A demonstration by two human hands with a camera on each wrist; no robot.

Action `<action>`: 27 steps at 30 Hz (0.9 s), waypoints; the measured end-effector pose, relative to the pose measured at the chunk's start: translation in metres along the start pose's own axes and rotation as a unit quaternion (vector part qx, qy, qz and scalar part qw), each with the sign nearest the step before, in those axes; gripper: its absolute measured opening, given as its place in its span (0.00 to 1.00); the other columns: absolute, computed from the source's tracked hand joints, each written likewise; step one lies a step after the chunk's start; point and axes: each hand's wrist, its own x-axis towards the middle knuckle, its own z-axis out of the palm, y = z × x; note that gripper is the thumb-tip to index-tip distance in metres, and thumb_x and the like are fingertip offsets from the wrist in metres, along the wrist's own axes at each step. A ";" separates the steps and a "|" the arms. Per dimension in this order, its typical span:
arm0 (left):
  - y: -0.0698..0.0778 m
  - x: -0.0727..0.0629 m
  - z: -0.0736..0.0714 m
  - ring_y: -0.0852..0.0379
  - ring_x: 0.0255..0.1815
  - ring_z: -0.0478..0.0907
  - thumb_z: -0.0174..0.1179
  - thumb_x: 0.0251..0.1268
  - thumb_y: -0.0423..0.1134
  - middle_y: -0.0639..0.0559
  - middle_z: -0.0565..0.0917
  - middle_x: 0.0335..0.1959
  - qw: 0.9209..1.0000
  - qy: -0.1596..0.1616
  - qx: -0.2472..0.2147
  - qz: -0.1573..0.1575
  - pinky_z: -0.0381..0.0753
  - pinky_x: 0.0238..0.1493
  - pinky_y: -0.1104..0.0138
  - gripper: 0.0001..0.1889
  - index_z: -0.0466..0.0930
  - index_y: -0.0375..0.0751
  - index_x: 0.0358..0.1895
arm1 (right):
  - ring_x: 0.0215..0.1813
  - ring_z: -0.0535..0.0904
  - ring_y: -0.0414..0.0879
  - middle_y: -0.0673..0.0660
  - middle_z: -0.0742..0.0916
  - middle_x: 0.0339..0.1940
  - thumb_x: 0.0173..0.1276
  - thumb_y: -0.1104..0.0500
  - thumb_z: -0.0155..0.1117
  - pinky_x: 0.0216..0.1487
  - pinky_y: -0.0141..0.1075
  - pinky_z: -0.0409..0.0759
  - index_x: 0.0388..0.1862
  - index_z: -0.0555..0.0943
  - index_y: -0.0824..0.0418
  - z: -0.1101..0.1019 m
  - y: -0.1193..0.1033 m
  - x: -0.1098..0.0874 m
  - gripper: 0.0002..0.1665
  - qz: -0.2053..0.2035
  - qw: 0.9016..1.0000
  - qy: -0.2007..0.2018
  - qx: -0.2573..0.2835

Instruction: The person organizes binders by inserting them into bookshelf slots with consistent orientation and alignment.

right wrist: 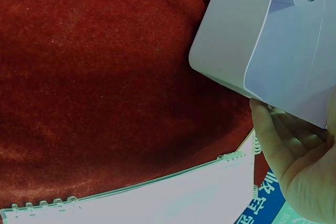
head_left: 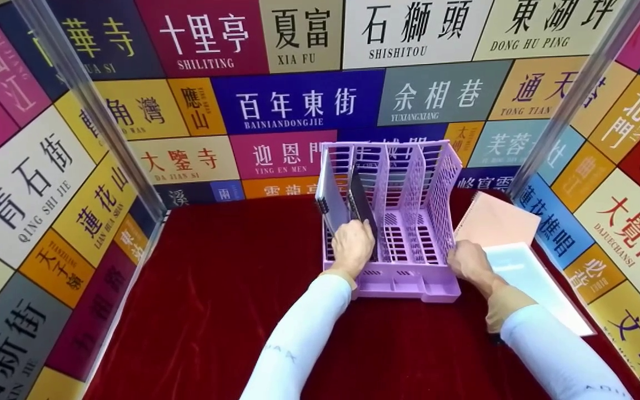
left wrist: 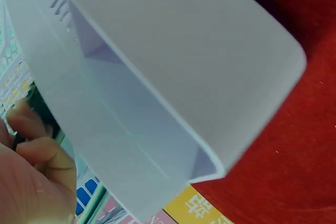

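Note:
A purple desktop file rack (head_left: 409,272) with several upright slots stands on the red cloth. My left hand (head_left: 352,244) reaches in over its front and pinches the near edge of a black notebook (head_left: 360,200), which stands upright between two dividers. In the left wrist view, the curled fingers (left wrist: 39,153) hold the dark notebook behind the rack's front panel. Left of it, a pale spiral notebook (head_left: 331,194) stands in the leftmost slot. My right hand (head_left: 470,266) holds the rack's front right corner, thumb at the front and fingers (right wrist: 270,140) along the side.
To the right of the rack lie a peach spiral notebook (head_left: 500,219) and a white notebook with a clear cover (head_left: 531,283), partly under the right forearm. Red velvet cloth (head_left: 214,311) covers the table. Panels with printed signs (head_left: 298,103) enclose the back and sides.

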 end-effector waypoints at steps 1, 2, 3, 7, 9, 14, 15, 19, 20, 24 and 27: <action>0.001 0.000 0.000 0.49 0.19 0.76 0.49 0.60 0.53 0.48 0.79 0.18 1.000 -0.003 -0.005 -0.005 0.72 0.20 0.58 0.19 0.78 0.45 0.21 | 0.29 0.77 0.55 0.63 0.81 0.27 0.63 0.57 0.44 0.33 0.49 0.74 0.31 0.77 0.67 0.000 0.000 0.000 0.17 -0.002 1.000 0.002 -0.001; 0.002 0.001 -0.001 0.49 0.20 0.76 0.51 0.59 0.53 0.48 0.80 0.19 1.000 -0.008 -0.009 -0.011 0.73 0.21 0.58 0.17 0.79 0.46 0.22 | 0.29 0.77 0.55 0.63 0.81 0.26 0.63 0.57 0.44 0.33 0.49 0.74 0.30 0.77 0.67 0.001 0.000 0.000 0.16 -0.003 1.000 0.004 -0.003; 0.002 0.001 -0.001 0.49 0.21 0.77 0.52 0.58 0.53 0.48 0.80 0.20 1.000 -0.013 -0.013 -0.018 0.73 0.22 0.58 0.17 0.79 0.46 0.23 | 0.29 0.76 0.55 0.63 0.81 0.26 0.63 0.57 0.44 0.32 0.49 0.74 0.29 0.77 0.66 0.001 0.000 -0.001 0.16 -0.003 1.000 0.005 -0.003; 0.005 0.002 -0.001 0.50 0.24 0.78 0.54 0.57 0.53 0.48 0.81 0.23 0.997 -0.048 -0.031 -0.050 0.74 0.24 0.58 0.14 0.79 0.47 0.25 | 0.29 0.77 0.57 0.64 0.81 0.25 0.62 0.58 0.46 0.32 0.51 0.73 0.25 0.76 0.65 0.001 0.000 -0.001 0.15 -0.014 1.000 0.023 -0.012; 0.005 0.003 0.000 0.50 0.25 0.78 0.54 0.57 0.52 0.48 0.80 0.23 0.995 -0.065 -0.038 -0.064 0.75 0.25 0.59 0.14 0.79 0.47 0.26 | 0.29 0.77 0.58 0.64 0.81 0.25 0.62 0.58 0.46 0.33 0.52 0.73 0.24 0.76 0.65 0.001 0.000 -0.001 0.15 -0.018 0.999 0.027 -0.011; 0.007 0.005 0.003 0.51 0.27 0.78 0.54 0.57 0.51 0.49 0.81 0.25 0.992 -0.089 -0.047 -0.077 0.75 0.28 0.60 0.13 0.79 0.46 0.28 | 0.29 0.76 0.57 0.64 0.81 0.25 0.62 0.58 0.46 0.33 0.51 0.73 0.26 0.77 0.65 0.001 0.000 -0.001 0.15 -0.013 1.000 0.021 -0.004; 0.007 0.005 0.003 0.51 0.28 0.78 0.54 0.57 0.51 0.49 0.81 0.25 0.991 -0.094 -0.047 -0.077 0.75 0.28 0.59 0.13 0.79 0.46 0.29 | 0.29 0.77 0.57 0.64 0.81 0.25 0.62 0.58 0.46 0.33 0.51 0.73 0.27 0.77 0.66 0.001 0.000 -0.001 0.15 -0.011 1.000 0.019 -0.002; 0.010 0.006 0.002 0.50 0.30 0.78 0.54 0.57 0.54 0.48 0.81 0.28 0.989 -0.122 -0.029 -0.083 0.75 0.30 0.59 0.15 0.79 0.47 0.30 | 0.29 0.76 0.56 0.64 0.81 0.25 0.63 0.58 0.46 0.33 0.50 0.73 0.27 0.76 0.66 0.001 0.000 0.000 0.15 -0.009 1.000 0.013 -0.004; 0.011 0.006 0.002 0.50 0.30 0.78 0.54 0.56 0.56 0.48 0.81 0.29 0.988 -0.128 -0.022 -0.084 0.75 0.31 0.58 0.16 0.80 0.47 0.30 | 0.29 0.76 0.56 0.64 0.81 0.25 0.63 0.58 0.46 0.33 0.50 0.73 0.28 0.76 0.66 0.001 0.000 0.000 0.14 -0.009 1.000 0.009 -0.002; 0.015 0.006 0.000 0.50 0.31 0.78 0.51 0.57 0.60 0.48 0.81 0.29 0.984 -0.152 0.001 -0.091 0.75 0.32 0.58 0.19 0.81 0.48 0.33 | 0.29 0.76 0.56 0.63 0.81 0.26 0.63 0.58 0.46 0.33 0.50 0.74 0.28 0.76 0.66 0.000 0.000 0.000 0.14 -0.002 1.000 0.007 -0.003; 0.018 0.008 -0.003 0.53 0.27 0.78 0.53 0.57 0.56 0.51 0.81 0.23 0.976 -0.180 -0.022 -0.120 0.76 0.30 0.61 0.16 0.81 0.48 0.31 | 0.29 0.77 0.56 0.64 0.81 0.26 0.63 0.58 0.45 0.33 0.50 0.74 0.28 0.76 0.66 -0.001 0.000 0.000 0.15 -0.001 1.000 0.003 0.000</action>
